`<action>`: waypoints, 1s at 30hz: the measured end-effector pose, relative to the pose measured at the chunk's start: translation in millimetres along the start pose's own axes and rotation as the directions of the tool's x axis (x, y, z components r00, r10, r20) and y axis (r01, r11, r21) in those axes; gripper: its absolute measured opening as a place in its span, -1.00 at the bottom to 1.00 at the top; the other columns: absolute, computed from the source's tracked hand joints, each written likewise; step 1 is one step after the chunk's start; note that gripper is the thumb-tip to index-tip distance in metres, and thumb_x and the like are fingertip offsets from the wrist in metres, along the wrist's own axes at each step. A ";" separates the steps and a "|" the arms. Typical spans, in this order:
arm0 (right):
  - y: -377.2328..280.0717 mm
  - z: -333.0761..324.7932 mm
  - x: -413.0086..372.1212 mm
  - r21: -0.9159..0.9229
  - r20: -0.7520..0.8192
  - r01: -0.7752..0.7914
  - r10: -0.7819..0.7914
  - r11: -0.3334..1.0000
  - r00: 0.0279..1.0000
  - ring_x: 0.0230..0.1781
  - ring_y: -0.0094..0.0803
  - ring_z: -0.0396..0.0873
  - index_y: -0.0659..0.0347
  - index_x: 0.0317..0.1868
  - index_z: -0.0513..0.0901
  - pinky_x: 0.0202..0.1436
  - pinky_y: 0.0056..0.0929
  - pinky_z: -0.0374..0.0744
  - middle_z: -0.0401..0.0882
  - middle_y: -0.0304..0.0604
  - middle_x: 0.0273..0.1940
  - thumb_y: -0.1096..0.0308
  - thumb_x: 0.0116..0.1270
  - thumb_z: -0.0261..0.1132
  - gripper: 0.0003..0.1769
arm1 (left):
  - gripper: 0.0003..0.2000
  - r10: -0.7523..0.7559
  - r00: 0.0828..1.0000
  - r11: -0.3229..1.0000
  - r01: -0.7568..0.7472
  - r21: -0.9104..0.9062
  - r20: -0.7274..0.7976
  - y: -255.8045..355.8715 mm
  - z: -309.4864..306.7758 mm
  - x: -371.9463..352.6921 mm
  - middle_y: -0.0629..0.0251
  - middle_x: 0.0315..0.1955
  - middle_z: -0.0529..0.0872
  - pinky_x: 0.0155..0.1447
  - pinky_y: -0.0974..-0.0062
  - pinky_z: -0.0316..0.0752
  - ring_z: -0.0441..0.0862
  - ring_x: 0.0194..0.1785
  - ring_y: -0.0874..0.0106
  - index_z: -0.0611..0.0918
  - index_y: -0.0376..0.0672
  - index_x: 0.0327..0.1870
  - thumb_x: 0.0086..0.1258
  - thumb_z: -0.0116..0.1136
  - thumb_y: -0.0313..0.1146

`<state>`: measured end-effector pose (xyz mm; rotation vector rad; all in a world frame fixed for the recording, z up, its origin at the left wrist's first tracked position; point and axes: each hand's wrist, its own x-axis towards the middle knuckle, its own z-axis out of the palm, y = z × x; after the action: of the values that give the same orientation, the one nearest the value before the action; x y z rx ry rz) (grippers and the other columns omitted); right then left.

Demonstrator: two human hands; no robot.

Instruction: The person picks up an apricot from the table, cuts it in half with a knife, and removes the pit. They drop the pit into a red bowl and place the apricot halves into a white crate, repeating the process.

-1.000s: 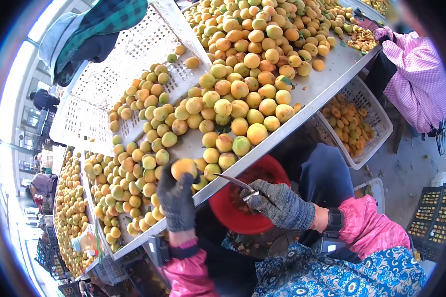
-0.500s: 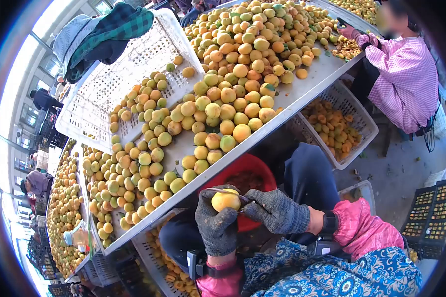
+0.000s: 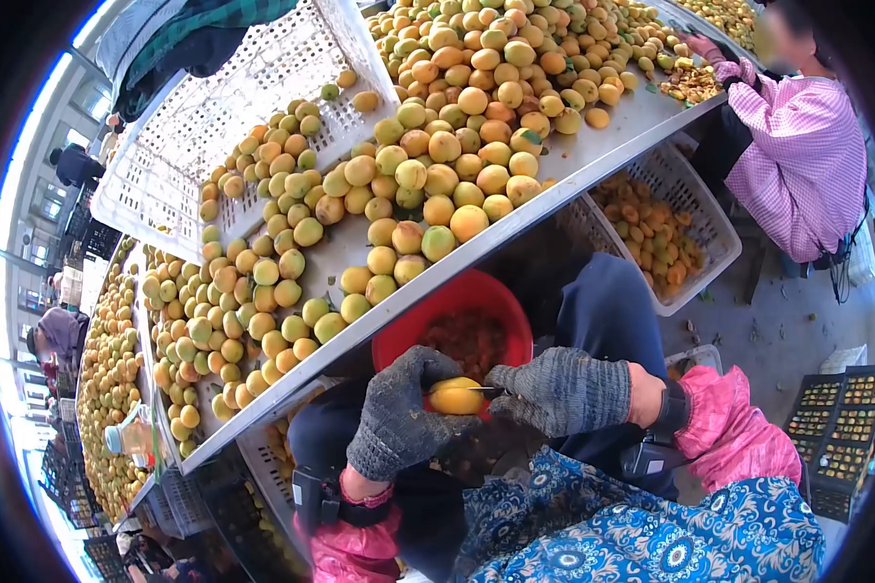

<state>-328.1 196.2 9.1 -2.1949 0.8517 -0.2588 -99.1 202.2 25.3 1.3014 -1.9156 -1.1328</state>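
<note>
My left hand (image 3: 403, 408), in a dark grey knitted glove, holds a yellow apricot (image 3: 456, 396) between thumb and fingers. The gloved right hand (image 3: 562, 392) is closed on a small knife (image 3: 488, 390), whose thin blade lies against the fruit. Both hands are over a red basin (image 3: 387, 342) with brownish-orange pieces inside. Beyond them, many yellow-orange and greenish apricots (image 3: 469, 222) cover the metal table (image 3: 593, 160).
A white crate (image 3: 714, 255) of apricot pieces stands under the table at the right. Another white crate (image 3: 156, 185) lies tipped on the table. A co-worker in a pink checked top (image 3: 797, 155) sits at the upper right. Black trays (image 3: 839, 428) stand lower right.
The knife blade now lies across the apricot's right side, and the fruit has turned in my left hand. My hands are farther apart at the wrists. The view has shifted, showing more of the basin.
</note>
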 end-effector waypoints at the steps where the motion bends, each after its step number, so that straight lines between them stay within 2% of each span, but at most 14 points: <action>1: -0.7 0.2 1.9 0.002 0.003 0.000 0.000 1.000 1.000 -0.51 0.03 0.61 0.25 -0.05 0.53 -0.49 -0.08 0.52 0.57 0.09 -0.55 0.09 0.43 0.11 -0.64 | -0.53 0.024 0.998 0.999 -0.026 0.037 0.056 0.2 -1.9 1.7 0.21 -0.31 0.70 -0.10 0.43 0.57 0.69 -0.21 0.35 0.59 -0.21 -0.20 -0.18 0.58 -0.38; 5: -10.8 0.2 9.0 -0.093 0.003 -0.090 0.091 0.992 0.996 -0.50 0.02 0.62 0.25 0.18 0.42 -0.47 -0.10 0.55 0.61 0.10 -0.48 0.08 0.42 0.11 -0.52 | -0.55 0.040 0.993 0.985 -0.059 0.163 0.115 3.3 -0.9 4.9 0.18 -0.24 0.69 -0.05 0.42 0.56 0.68 -0.16 0.31 0.59 -0.18 -0.15 -0.11 0.54 -0.43; 7: -8.0 1.8 10.3 -0.092 -0.056 -0.141 0.137 0.986 0.989 -0.50 0.01 0.63 0.24 0.26 0.37 -0.46 -0.10 0.56 0.63 0.10 -0.44 0.08 0.41 0.13 -0.46 | -0.50 0.024 0.983 0.997 -0.011 0.074 -0.181 8.4 3.5 5.4 0.20 -0.15 0.68 0.01 0.42 0.55 0.66 -0.11 0.36 0.57 -0.22 -0.03 -0.05 0.52 -0.42; 8: -2.9 8.4 10.0 0.007 -0.225 -0.079 0.078 0.997 0.971 -0.50 0.01 0.63 0.23 0.29 0.36 -0.45 -0.11 0.57 0.64 0.08 -0.41 0.14 0.37 0.19 -0.44 | -0.50 0.027 0.983 0.997 -0.015 0.072 -0.180 8.7 8.8 4.4 0.20 -0.15 0.68 0.01 0.42 0.55 0.66 -0.11 0.36 0.57 -0.22 -0.03 -0.05 0.52 -0.42; 10: 0.1 15.7 8.9 0.088 -0.392 0.004 0.031 0.996 0.919 -0.51 0.01 0.62 0.23 0.33 0.34 -0.44 -0.13 0.58 0.64 0.07 -0.38 0.20 0.34 0.24 -0.40 | -0.47 -0.257 0.947 0.815 0.105 -0.570 -0.193 6.7 19.1 -2.8 0.24 -0.07 0.66 0.07 0.44 0.52 0.63 -0.08 0.43 0.51 -0.30 0.11 0.13 0.44 -0.31; 11: -0.1 19.2 8.1 0.084 -0.416 0.003 0.033 0.996 0.909 -0.49 0.00 0.63 0.17 0.34 0.31 -0.44 -0.13 0.58 0.66 0.06 -0.34 0.15 0.35 0.22 -0.39 | -0.53 -0.176 0.980 0.756 0.078 -0.649 -0.088 2.4 19.8 -8.4 0.26 -0.09 0.66 0.08 0.48 0.49 0.59 -0.07 0.49 0.53 -0.36 0.10 0.30 0.31 -0.21; 14: 0.5 27.1 5.9 0.102 -0.386 -0.010 0.049 0.995 0.921 -0.48 -0.01 0.65 0.13 0.37 0.28 -0.42 -0.14 0.59 0.67 0.05 -0.24 0.10 0.36 0.21 -0.36 | -0.44 -0.307 0.929 0.841 0.162 -0.517 -0.208 8.7 41.6 -13.5 0.30 -0.30 0.68 -0.19 0.62 0.44 0.57 -0.25 0.55 0.61 -0.38 -0.08 0.45 0.02 0.10; 16: 4.7 31.8 7.2 0.114 -0.408 0.047 0.004 0.992 0.913 -0.49 -0.02 0.65 0.15 0.40 0.23 -0.44 -0.14 0.58 0.67 0.06 -0.21 0.09 0.34 0.24 -0.30 | -0.52 -0.364 0.902 0.823 0.195 -0.533 -0.232 16.9 44.5 -11.2 0.29 -0.32 0.68 -0.25 0.62 0.41 0.56 -0.28 0.56 0.63 -0.38 -0.13 0.48 0.01 0.00; 18: 2.4 23.3 5.8 0.113 -0.335 0.006 0.032 0.994 0.942 -0.49 -0.04 0.65 0.16 0.41 0.20 -0.46 -0.16 0.58 0.67 0.07 -0.20 0.07 0.33 0.25 -0.26 | -0.69 -0.428 0.865 0.785 0.213 -0.581 -0.261 23.4 44.7 -9.3 0.29 -0.25 0.71 -0.01 0.54 0.52 0.62 -0.14 0.50 0.62 -0.35 -0.04 0.28 0.32 -0.34; 21: 3.5 23.1 6.2 0.088 -0.220 -0.053 0.071 0.995 0.973 -0.50 -0.07 0.65 0.17 0.43 0.16 -0.49 -0.20 0.57 0.66 0.08 -0.21 0.02 0.30 0.26 -0.19 | -0.62 -0.388 0.849 0.843 0.170 -0.510 -0.358 8.4 57.7 -12.3 0.28 -0.23 0.71 -0.03 0.53 0.55 0.64 -0.13 0.49 0.61 -0.32 -0.02 0.13 0.42 -0.45; 22: 4.6 24.7 7.8 0.063 -0.185 -0.066 0.077 0.996 0.980 -0.51 -0.09 0.65 0.18 0.44 0.14 -0.51 -0.22 0.56 0.66 0.08 -0.22 -0.01 0.29 0.27 -0.16 | -0.62 -0.392 0.847 0.841 0.174 -0.512 -0.358 4.5 56.9 -11.6 0.28 -0.23 0.71 -0.03 0.53 0.55 0.64 -0.13 0.49 0.61 -0.32 -0.02 0.13 0.42 -0.45; 24: 7.3 28.9 9.9 0.019 -0.184 -0.040 0.042 0.999 0.982 -0.56 -0.13 0.63 0.18 0.47 0.09 -0.54 -0.24 0.54 0.65 0.02 -0.32 0.12 0.27 0.26 -0.16 | -0.55 -0.246 0.848 0.967 0.181 -0.181 -0.470 -2.0 54.9 -11.0 0.26 -0.22 0.71 -0.01 0.48 0.56 0.65 -0.11 0.48 0.60 -0.29 -0.02 0.02 0.48 -0.49; 28: 5.7 30.7 13.6 -0.057 -0.223 -0.016 0.002 0.998 0.975 -0.58 -0.17 0.62 0.17 0.50 0.05 -0.54 -0.27 0.54 0.65 -0.03 -0.32 0.25 0.26 0.25 -0.15 | -0.52 -0.244 0.844 0.966 0.170 -0.194 -0.478 -1.7 55.5 -10.3 0.21 -0.18 0.69 0.03 0.45 0.55 0.64 -0.08 0.45 0.59 -0.29 -0.02 -0.04 0.50 -0.51; 30: 9.3 37.7 14.3 -0.117 -0.233 -0.012 -0.016 0.993 0.972 -0.57 -0.16 0.62 0.17 0.49 0.07 -0.55 -0.26 0.54 0.65 -0.01 -0.29 0.12 0.27 0.25 -0.14 | -0.53 -0.310 0.822 0.911 0.114 -0.396 -0.478 -9.4 61.8 -10.5 0.17 -0.12 0.67 0.07 0.47 0.52 0.61 -0.05 0.43 0.56 -0.35 0.02 0.09 0.45 -0.38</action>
<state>-305.9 204.2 -24.8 -2.3056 1.0158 -0.4874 -140.7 230.8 -13.0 1.4591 -1.1201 -1.0181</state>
